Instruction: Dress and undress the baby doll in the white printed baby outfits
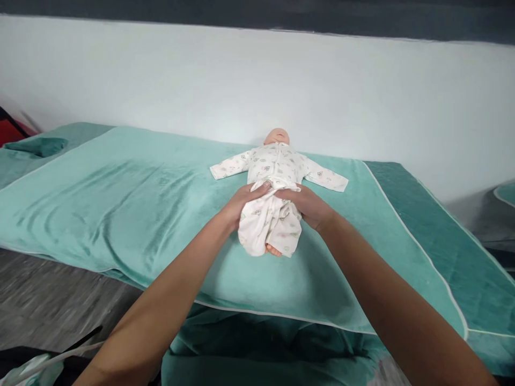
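Note:
A baby doll lies on its back on the green bed, head toward the wall and arms spread. It wears a white printed top with long sleeves. White printed pants cover its legs, bunched at the waist, and some toes show below one cuff. My left hand is closed on the left side of the waistband, thumb on top. On the right side, my right hand grips the same waistband, its thumb pointing inward. Most fingers of both hands are hidden under the cloth and behind the doll.
The green velvet cover with white piping spreads over the bed. A white wall runs behind it. A red and black item is at the far left. Grey wooden floor shows at lower left, near a pale cord.

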Tool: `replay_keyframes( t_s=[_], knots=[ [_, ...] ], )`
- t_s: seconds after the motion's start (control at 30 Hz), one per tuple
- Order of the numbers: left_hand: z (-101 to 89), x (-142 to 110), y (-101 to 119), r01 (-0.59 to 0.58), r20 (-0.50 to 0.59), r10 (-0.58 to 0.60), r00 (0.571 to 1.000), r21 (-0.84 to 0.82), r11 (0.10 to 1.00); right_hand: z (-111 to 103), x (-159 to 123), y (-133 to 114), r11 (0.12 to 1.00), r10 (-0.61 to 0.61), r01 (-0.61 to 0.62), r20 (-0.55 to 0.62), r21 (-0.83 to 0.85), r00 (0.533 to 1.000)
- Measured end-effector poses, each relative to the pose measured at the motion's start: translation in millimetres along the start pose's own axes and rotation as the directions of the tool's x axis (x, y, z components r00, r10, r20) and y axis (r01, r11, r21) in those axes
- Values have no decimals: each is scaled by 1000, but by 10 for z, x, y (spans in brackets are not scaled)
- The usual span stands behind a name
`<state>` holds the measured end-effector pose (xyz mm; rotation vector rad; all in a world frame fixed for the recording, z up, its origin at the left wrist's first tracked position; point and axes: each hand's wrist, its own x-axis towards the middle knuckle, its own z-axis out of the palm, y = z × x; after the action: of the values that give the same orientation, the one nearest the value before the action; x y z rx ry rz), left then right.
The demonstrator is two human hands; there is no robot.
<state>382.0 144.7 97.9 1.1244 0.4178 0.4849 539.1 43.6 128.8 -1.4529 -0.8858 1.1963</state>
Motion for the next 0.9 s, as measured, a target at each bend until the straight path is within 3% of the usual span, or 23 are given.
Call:
replay_keyframes(
  t_s=[0.13,0.23,0.33,0.43,0.57,0.67,0.73,0.83,0.9],
  knots=[
    [10,-43,51,61,69,-75,995,186,981,47,-5,36,996,-72,76,-75,45,995],
    [22,-29,6,33,44,-37,998,82,996,36,-38,45,996,-91,91,-52,-4,994],
    [17,5,-93,-43,-48,37,998,-116,992,-14,-72,44,992,-61,72,101,-102,993],
    [17,-7,-151,-65,-119,47,992,-150,987,-48,-73,55,972,-20,73,231,-225,973],
    [106,-196,-124,-58,-179,56,982,-8,998,-24,-28,125,900,-129,163,111,-405,985],
    [259,-451,-104,-62,-211,88,974,124,990,26,-13,188,749,-250,230,57,-621,967],
    [380,-631,-114,-28,-229,63,971,154,988,69,-27,213,588,-285,233,72,-774,956],
    [558,-861,-154,17,-320,16,947,101,995,142,-69,219,333,-278,200,107,-922,955],
    [664,-979,-193,9,-383,3,924,30,1000,187,-97,209,249,-271,182,112,-951,956]
  ],
)
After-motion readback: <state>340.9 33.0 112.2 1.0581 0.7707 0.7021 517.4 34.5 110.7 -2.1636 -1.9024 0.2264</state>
